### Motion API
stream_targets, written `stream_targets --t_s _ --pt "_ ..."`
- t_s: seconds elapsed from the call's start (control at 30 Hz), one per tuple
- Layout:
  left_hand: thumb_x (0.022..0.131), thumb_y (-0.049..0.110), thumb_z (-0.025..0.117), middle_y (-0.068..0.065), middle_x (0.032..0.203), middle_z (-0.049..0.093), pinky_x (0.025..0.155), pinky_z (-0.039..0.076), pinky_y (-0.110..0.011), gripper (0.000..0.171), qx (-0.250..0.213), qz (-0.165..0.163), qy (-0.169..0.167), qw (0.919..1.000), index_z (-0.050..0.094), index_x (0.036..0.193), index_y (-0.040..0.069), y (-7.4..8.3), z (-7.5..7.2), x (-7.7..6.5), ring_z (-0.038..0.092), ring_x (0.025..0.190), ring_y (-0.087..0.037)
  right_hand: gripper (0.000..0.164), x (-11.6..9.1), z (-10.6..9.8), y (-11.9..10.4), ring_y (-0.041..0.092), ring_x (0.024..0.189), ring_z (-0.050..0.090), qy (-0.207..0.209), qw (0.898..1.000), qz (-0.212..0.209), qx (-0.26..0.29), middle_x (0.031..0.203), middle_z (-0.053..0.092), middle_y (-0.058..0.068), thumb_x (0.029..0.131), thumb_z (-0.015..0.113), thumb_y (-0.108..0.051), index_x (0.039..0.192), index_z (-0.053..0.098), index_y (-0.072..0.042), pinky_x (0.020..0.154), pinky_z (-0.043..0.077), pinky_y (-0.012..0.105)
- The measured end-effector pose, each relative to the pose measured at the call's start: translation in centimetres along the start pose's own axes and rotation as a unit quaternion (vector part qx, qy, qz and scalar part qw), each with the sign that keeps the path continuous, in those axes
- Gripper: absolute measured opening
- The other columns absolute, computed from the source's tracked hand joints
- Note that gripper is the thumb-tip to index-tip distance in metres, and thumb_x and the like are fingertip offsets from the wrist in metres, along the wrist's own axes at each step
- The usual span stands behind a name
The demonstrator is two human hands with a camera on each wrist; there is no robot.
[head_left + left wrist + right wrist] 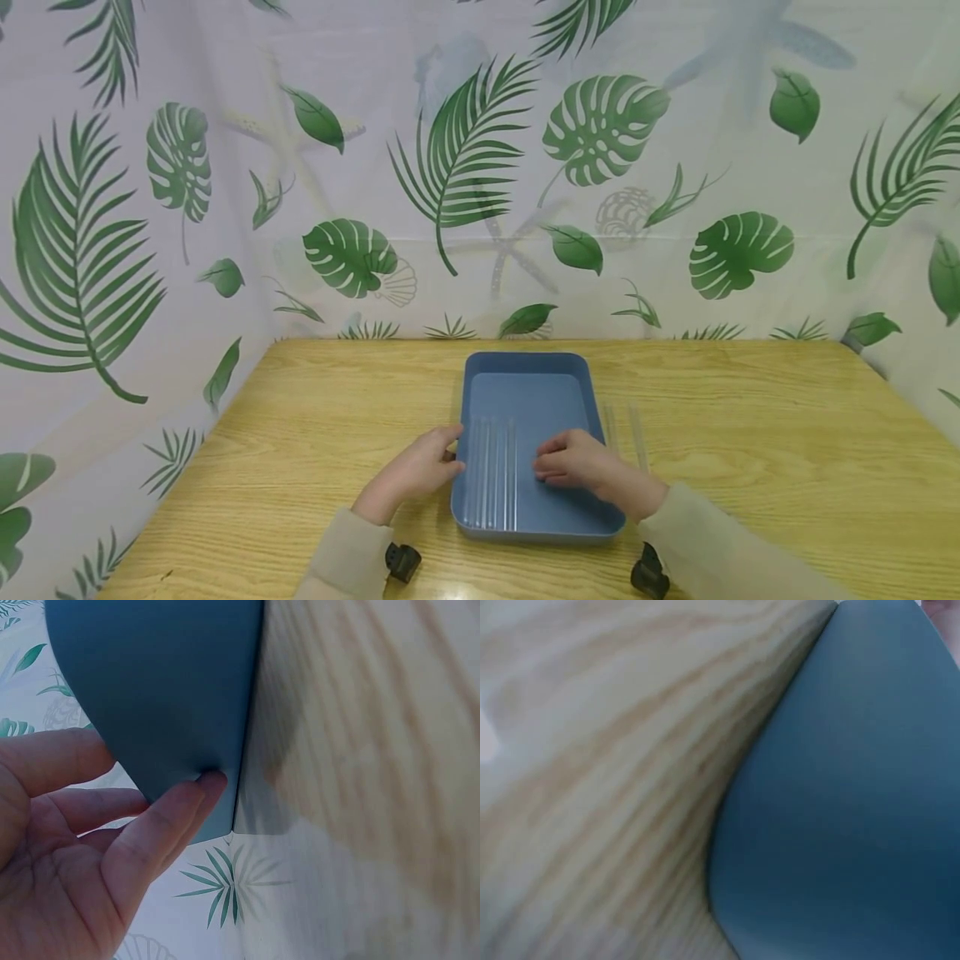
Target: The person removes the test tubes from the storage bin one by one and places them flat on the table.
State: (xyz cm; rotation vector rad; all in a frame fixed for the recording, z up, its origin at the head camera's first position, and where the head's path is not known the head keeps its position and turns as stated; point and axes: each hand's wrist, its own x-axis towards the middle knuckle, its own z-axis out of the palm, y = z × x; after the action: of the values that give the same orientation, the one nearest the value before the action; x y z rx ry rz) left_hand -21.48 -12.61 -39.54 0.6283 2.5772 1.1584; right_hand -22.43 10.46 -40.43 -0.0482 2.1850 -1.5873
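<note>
A blue rectangular tray [536, 363] stands on the wooden table. Several long, clear tubes [510, 479] lie side by side lengthwise along its left half. My left hand [420, 465] grips the tray's left wall; in the left wrist view its fingertips [214, 780] press the outer face while other fingers go behind the rim. Over the right half of the tray, my right hand [581, 467] reaches across the right rim with bent fingers pointing left; I cannot tell whether it holds something. In the right wrist view the tray's outer side [840, 787] fills the right part.
Two more clear tubes [637, 433] lie on the table [750, 442] just right of the tray, partly behind the right forearm. A white cloth [480, 292] with green leaf prints hangs behind the table and on the left. Black wrist straps [402, 562] sit at both sleeves.
</note>
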Motion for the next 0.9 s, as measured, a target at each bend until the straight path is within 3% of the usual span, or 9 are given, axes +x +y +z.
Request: stream_targets --t_s 0.33,0.9 --pt "0.086 -0.003 0.051 -0.033 0.131 0.030 0.081 0.047 -0.039 0.051 -0.003 -0.006 -0.002 1.0000 0.027 0.129 -0.018 0.0 0.0 0.0 0.048 0.105 -0.041 0.040 0.1 0.8 -0.5 0.027 0.091 0.059 -0.010 1.000 0.013 0.001 0.104 0.055 0.022 0.082 0.058 -0.001 0.114 0.046 0.019 0.076 0.050 0.034" --pt "0.087 -0.003 0.050 -0.033 0.130 0.031 0.080 0.048 -0.038 0.051 -0.010 -0.005 0.000 0.9999 0.027 0.130 -0.017 -0.2 0.1 0.1 0.049 0.104 -0.041 0.039 0.6 2.2 -0.9 0.026 0.090 0.059 -0.004 1.000 0.010 -0.008 0.103 0.056 0.020 0.080 0.059 -0.001 0.112 0.049 0.017 0.075 0.050 0.033"
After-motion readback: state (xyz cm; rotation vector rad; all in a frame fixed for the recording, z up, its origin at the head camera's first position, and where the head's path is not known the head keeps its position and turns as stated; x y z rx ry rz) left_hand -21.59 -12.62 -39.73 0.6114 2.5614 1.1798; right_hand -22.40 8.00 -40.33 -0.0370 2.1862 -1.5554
